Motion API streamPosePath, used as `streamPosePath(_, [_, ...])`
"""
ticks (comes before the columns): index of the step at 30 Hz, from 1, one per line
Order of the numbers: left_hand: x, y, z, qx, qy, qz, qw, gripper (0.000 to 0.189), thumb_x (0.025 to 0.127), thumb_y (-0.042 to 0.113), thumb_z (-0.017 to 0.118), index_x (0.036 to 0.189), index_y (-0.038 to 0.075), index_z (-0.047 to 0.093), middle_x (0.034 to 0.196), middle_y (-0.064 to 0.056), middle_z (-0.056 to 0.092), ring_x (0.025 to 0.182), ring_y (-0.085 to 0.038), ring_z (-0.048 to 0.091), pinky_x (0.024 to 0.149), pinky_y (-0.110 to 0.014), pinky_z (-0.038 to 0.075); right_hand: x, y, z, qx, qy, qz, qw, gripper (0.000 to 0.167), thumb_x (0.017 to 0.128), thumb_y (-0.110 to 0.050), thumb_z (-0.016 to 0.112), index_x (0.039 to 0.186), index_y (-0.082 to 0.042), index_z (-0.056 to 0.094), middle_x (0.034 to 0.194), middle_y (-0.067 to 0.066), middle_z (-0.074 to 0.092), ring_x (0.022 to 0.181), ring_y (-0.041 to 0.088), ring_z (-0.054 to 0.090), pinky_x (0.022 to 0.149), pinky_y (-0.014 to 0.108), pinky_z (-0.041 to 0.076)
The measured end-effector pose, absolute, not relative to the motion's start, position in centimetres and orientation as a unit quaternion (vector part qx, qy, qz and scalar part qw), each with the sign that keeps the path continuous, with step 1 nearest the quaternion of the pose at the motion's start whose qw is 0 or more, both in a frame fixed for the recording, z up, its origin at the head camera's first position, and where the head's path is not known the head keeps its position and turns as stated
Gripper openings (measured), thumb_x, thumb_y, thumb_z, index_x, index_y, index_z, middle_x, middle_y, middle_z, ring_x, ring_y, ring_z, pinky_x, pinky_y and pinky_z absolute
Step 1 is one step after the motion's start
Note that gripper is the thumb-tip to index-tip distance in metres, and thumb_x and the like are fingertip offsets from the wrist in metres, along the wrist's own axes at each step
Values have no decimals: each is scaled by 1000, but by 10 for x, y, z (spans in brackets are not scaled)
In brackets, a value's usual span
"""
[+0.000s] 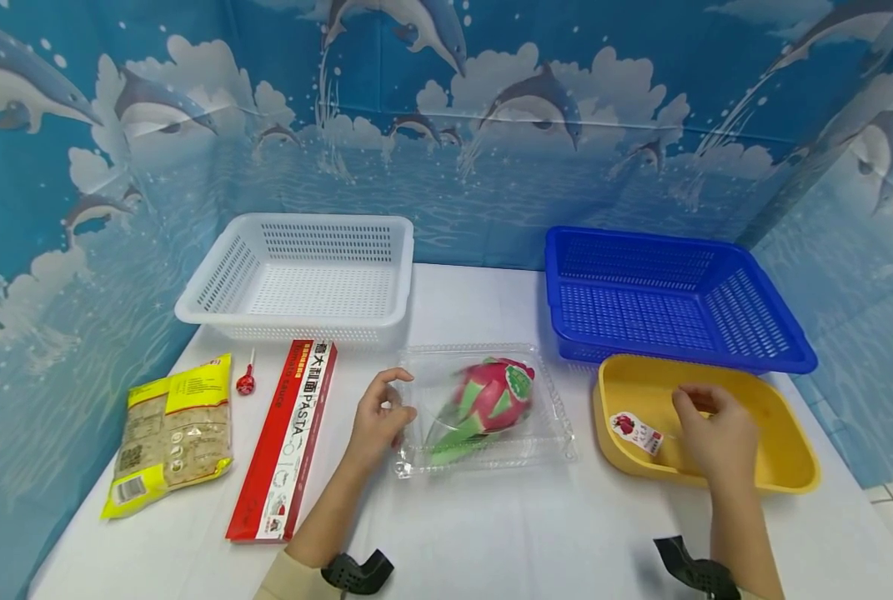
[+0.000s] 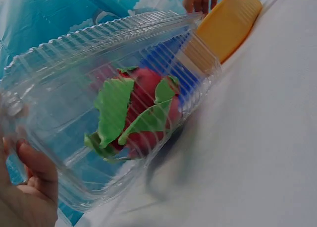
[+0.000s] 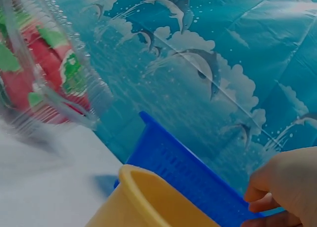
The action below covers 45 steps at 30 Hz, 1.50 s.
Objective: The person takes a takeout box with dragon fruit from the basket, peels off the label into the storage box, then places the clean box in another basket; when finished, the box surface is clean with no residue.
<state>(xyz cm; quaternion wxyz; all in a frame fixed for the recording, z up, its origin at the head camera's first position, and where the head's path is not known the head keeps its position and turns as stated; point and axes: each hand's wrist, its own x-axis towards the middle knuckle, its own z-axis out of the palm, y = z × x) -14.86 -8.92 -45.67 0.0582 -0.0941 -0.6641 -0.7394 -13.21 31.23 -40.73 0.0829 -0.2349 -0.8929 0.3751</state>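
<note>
In the head view my left hand (image 1: 381,417) grips the left edge of a clear plastic clamshell box (image 1: 416,367), its thumb and fingers bent at the rim. Inside, a pink dragon fruit (image 1: 493,396) with green leaf scales and a round green sticker shows through the plastic. The left wrist view shows my thumb (image 2: 39,165) at the near rim. My right hand (image 1: 719,433) hovers over the yellow basin (image 1: 784,433), fingers loosely bent with nothing visible between them. A small white card with red fruit pictures (image 1: 636,433) lies in the basin, left of that hand.
A white basket (image 1: 318,292) stands back left, a blue basket (image 1: 634,312) back right behind the basin. Left of the box lie a red and white pasta box (image 1: 284,442), a red lollipop (image 1: 246,383) and a yellow-trimmed food bag (image 1: 176,429).
</note>
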Motion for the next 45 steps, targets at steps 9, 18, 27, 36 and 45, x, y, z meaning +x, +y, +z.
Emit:
streamPosePath(9, [-146,-91,-458,-83,-648,-751,101,46,70,-10,51,114,0,56,78,-3,38,38,0,29,35,-15,28,-153,320,-402,-301,-829,431,192,39,95,-31,57,125,-6,59,107,0,57,93,7,48,72,12,40])
streamPosePath(18, [-145,-90,-459,-89,-635,-760,112,44,69,-11,50,112,-2,55,79,-3,39,37,2,28,34,-14,26,-168,334,-405,-337,-746,513,258,17,91,-27,68,105,-23,59,90,-13,48,79,-2,46,64,5,40])
streamPosePath(27, [-143,-91,-449,-83,-626,-764,132,43,68,-10,50,110,-4,55,77,-2,40,38,2,29,34,-13,25,-176,339,-407,-368,-704,562,228,26,90,-31,70,111,-24,56,90,-11,49,73,-3,50,58,4,41])
streamPosePath(36, [-139,-86,-433,-86,-609,-776,143,44,67,-10,50,108,3,59,77,-1,41,40,1,28,35,-13,25,-184,343,-406,-358,-667,616,216,32,88,-25,73,112,-26,51,85,-9,54,64,-4,57,57,6,44])
streamPosePath(45, [-134,-80,-403,-80,-608,-777,140,42,70,-7,50,110,2,59,78,-2,41,40,0,28,36,-14,24,-187,343,-403,-342,-614,678,215,33,87,-17,74,107,-23,48,77,-8,60,59,1,62,56,10,49])
